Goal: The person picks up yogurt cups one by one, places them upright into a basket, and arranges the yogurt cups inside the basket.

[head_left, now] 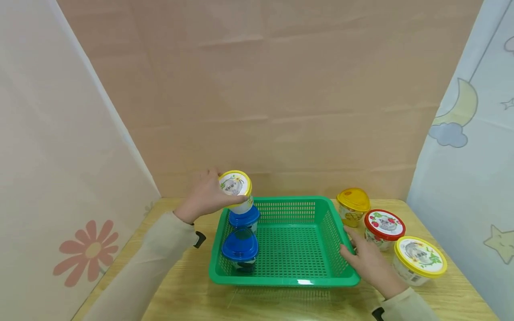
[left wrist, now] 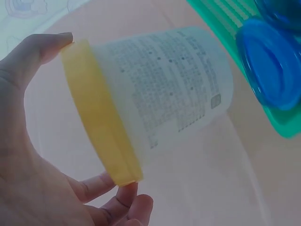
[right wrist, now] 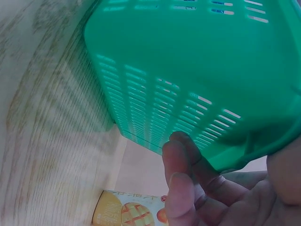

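Our left hand point(head_left: 205, 195) pinches a round, yellow-lidded white plastic tub point(head_left: 236, 186), our right hand point(head_left: 369, 261) grips the green plastic basket point(head_left: 281, 281) between them, and we should hold both steady.

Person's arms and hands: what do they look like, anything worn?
Left hand and right hand: bare, no gloves. Plain cream sleeves reach both wrists. Small black piece by each sleeve end, possibly a strap or mount. No cables visible.
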`<state>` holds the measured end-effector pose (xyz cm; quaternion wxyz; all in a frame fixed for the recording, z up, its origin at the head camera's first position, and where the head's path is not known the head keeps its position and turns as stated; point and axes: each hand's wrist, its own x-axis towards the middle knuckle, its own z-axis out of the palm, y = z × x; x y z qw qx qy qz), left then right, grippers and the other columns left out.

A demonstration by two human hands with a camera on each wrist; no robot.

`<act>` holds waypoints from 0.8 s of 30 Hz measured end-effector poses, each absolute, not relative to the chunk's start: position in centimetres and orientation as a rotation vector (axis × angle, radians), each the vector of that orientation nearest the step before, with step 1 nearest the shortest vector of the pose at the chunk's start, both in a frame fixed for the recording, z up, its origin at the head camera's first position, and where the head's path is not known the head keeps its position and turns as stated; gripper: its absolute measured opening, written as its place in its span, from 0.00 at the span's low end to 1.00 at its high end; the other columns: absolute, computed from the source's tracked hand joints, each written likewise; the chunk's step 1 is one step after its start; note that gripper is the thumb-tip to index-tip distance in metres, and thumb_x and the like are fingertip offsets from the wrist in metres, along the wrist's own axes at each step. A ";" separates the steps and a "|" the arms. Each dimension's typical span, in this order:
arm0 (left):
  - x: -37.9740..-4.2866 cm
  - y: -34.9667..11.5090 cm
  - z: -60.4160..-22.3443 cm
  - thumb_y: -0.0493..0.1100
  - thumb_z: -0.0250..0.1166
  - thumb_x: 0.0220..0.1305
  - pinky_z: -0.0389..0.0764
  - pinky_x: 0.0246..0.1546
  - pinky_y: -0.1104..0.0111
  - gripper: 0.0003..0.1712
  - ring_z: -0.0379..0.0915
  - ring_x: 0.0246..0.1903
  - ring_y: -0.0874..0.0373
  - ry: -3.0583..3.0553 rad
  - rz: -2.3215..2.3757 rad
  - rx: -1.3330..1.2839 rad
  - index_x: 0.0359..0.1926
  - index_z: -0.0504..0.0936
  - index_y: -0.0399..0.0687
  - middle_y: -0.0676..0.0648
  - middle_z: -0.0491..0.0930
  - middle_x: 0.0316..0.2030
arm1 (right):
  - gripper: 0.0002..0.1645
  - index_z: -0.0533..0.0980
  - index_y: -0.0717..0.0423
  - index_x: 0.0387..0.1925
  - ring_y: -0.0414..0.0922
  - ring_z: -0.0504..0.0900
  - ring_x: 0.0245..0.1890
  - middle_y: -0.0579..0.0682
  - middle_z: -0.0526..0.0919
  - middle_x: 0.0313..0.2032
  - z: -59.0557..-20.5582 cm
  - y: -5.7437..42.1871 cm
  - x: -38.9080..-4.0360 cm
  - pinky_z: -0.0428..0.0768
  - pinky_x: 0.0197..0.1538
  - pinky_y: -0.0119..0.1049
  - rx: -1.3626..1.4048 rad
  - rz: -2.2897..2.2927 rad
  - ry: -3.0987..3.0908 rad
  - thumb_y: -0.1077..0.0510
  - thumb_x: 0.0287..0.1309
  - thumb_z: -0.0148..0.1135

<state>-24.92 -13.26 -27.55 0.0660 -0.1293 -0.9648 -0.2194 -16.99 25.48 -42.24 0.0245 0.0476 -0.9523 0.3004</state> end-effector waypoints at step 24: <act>-23.9 -3.4 -31.6 0.75 0.74 0.40 0.73 0.44 0.58 0.51 0.63 0.44 0.51 -3.080 -0.294 -0.687 0.54 0.74 0.42 0.47 0.71 0.43 | 0.38 0.59 0.69 0.71 0.46 0.83 0.35 0.62 0.85 0.44 -42.1 25.6 -16.9 0.83 0.40 0.47 0.129 0.960 -2.977 0.49 0.70 0.55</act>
